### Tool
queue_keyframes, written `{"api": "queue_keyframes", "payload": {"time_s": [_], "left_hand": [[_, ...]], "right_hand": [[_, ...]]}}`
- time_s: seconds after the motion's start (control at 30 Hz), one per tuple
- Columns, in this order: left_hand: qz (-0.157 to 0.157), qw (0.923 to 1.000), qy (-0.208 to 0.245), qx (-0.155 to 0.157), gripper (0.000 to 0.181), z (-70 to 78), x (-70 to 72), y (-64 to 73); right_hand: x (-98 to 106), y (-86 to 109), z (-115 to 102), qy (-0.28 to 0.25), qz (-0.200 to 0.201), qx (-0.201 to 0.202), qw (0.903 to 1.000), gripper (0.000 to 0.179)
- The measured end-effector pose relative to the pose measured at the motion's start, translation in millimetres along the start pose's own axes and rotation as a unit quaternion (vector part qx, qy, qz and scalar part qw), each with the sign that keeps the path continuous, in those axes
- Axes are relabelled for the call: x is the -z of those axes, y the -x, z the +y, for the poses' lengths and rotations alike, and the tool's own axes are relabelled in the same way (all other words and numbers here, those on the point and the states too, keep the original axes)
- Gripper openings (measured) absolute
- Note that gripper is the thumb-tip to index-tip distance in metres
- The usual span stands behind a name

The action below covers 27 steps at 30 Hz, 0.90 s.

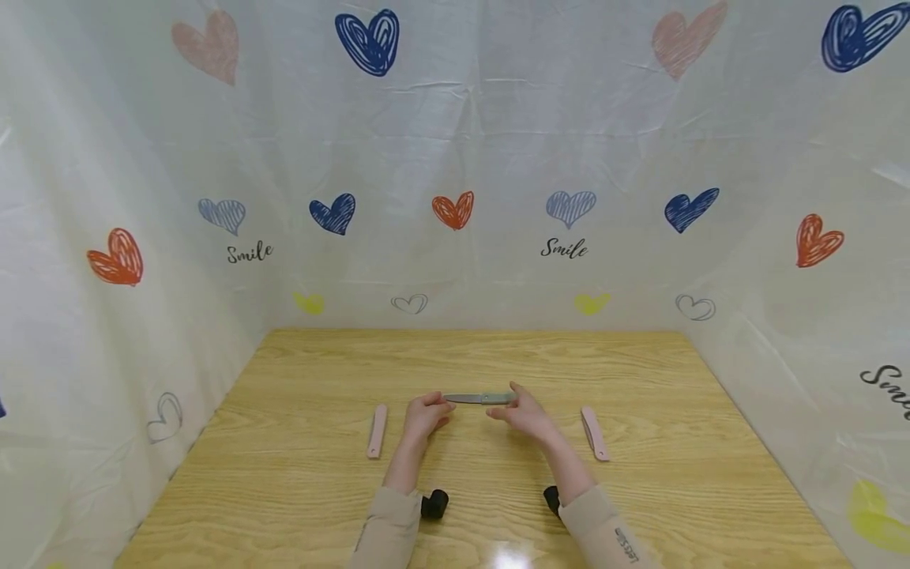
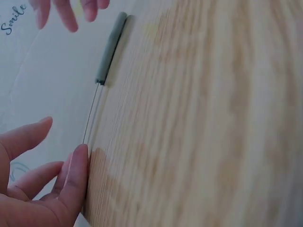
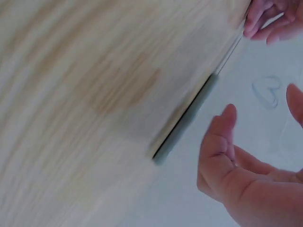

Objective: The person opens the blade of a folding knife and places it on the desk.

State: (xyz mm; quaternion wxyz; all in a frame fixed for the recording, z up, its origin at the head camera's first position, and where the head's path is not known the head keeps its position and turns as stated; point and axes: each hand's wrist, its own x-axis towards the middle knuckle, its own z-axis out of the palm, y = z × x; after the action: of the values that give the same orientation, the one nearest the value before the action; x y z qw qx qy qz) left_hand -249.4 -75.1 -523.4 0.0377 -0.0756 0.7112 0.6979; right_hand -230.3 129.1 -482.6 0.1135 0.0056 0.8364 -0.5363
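Bench (image 1: 490,474) was wood-grain, heart-print sheeting (image 1: 498,150) hung behind. Knife (image 1: 482,399) lay on the bench between two pink folded knives (image 1: 378,431) (image 1: 596,435) only the head view caught. Right wrist view showed the right hand (image 3: 246,175) just off the handle (image 3: 186,120), grip spread, empty. Left hand (image 2: 42,201) hid the tip of the blade (image 1: 465,398), so I couldn't tell if its grip pinched it.

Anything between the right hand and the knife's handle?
Nothing visible: in the right wrist view only a bare gap separates the right hand from the green handle. The pink folded pieces, left and right, lie outside the forearms, clear of it.
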Motion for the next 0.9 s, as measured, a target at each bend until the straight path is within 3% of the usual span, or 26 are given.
{"api": "queue_keyframes", "payload": {"time_s": [0.2, 0.37, 0.6, 0.73, 0.9], "left_hand": [[-0.002, 0.9999, 0.016, -0.001, 0.054, 8.3, 12.2, 12.4], [0.008, 0.9994, -0.027, -0.019, 0.049, 28.3, 26.7, 27.1], [0.034, 0.9959, -0.081, -0.019, 0.049, 48.7, 55.5, 39.2], [0.042, 0.9915, -0.121, -0.026, 0.05, 50.7, 77.2, 43.3], [0.029, 0.9864, -0.161, -0.014, 0.053, 45.7, 102.5, 47.5]], "right_hand": [[-24.4, 3.4, -10.0, -0.092, -0.021, 0.035, 0.9949, 0.056], [-41.3, 4.4, -19.2, -0.157, -0.066, 0.063, 0.9834, 0.05], [-73.6, -3.5, -33.8, -0.168, -0.1, 0.04, 0.9798, 0.049], [-90.7, -8.0, -42.4, -0.172, -0.108, 0.027, 0.9787, 0.046], [-111.0, -15.3, -44.5, -0.187, -0.114, 0.002, 0.9757, 0.047]]}}
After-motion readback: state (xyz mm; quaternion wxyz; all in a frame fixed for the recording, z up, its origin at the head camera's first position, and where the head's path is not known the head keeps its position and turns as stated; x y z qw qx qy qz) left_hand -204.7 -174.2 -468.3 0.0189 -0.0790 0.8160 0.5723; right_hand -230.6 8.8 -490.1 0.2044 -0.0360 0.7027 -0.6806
